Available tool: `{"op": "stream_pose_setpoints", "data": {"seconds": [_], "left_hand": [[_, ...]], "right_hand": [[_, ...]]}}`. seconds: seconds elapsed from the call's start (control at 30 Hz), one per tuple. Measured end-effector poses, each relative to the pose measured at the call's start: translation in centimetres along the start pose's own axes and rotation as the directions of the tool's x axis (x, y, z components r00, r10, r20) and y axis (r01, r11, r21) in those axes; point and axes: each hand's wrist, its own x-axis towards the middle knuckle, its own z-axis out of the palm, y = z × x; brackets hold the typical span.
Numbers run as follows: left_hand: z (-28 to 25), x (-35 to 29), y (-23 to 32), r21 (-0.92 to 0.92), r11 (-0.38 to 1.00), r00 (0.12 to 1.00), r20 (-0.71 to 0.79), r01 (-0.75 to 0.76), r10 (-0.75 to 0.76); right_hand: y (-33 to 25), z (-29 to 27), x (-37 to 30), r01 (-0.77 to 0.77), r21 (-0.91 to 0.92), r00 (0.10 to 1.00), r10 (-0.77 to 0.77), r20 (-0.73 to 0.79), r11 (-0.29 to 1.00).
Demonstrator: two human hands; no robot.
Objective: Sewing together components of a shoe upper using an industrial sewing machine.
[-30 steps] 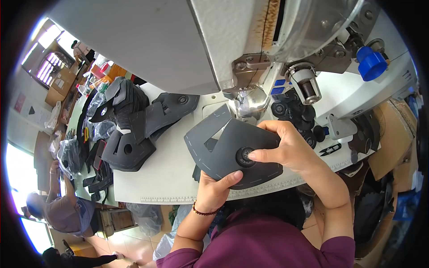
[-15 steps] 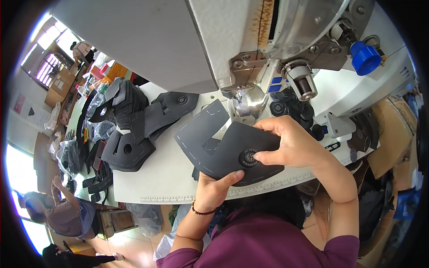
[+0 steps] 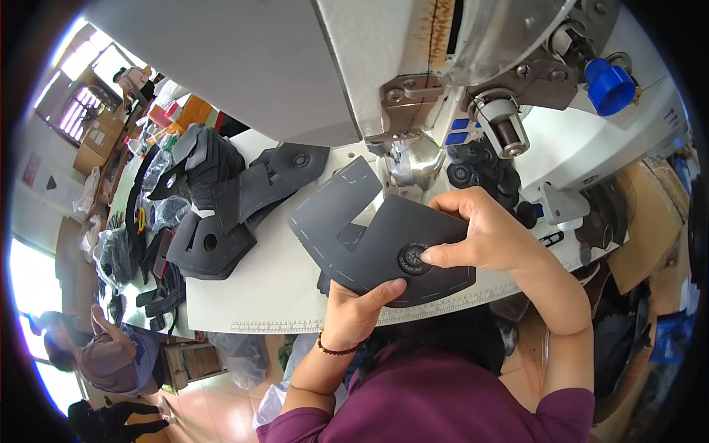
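A dark grey cut fabric piece [image 3: 369, 236] with dashed guide lines lies on the white sewing table [image 3: 273, 288], close under the needle area of a white sewing machine [image 3: 413, 66]. My left hand [image 3: 354, 314] grips its near edge, thumb on top. My right hand [image 3: 484, 232] rests on the piece's right side, and its fingertips press a round black badge [image 3: 414, 258] onto the fabric.
A pile of similar dark cut pieces [image 3: 221, 199] lies on the table to the left. Small round black badges [image 3: 480, 166] sit behind my right hand. A blue knob [image 3: 609, 85] sticks out of the machine. Another person [image 3: 96, 354] sits at lower left.
The fabric piece has been turned and shifted left, away from the needle. My right hand has stayed on the badge and moved with it.
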Motion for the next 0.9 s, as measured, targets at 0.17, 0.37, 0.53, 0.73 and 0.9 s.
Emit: {"op": "stream_pose_setpoints", "data": {"seconds": [0.17,0.37,0.53,0.73,0.9], "left_hand": [[-0.12,-0.15,-0.30,0.020,1.000,1.000,-0.005,-0.009,0.010],[0.16,-0.20,0.03,-0.020,1.000,1.000,0.015,0.002,-0.001],[0.02,-0.25,0.15,0.022,1.000,1.000,0.020,-0.020,0.020],[0.55,-0.26,0.47,0.055,0.998,0.999,0.012,-0.033,0.032],[0.37,-0.30,0.04,0.060,0.996,0.997,0.010,-0.071,0.070]], "right_hand": [[-0.39,0.29,-0.14,0.011,0.007,1.000,-0.011,-0.009,1.000],[-0.42,0.33,-0.26,-0.006,0.043,1.000,0.007,-0.021,0.999],[-0.41,0.11,-0.22,-0.016,0.007,1.000,0.016,0.002,1.000],[-0.37,-0.05,-0.15,-0.004,0.034,1.000,0.004,0.021,0.999],[-0.43,0.03,-0.19,-0.024,0.077,1.000,0.024,0.012,0.997]]}}
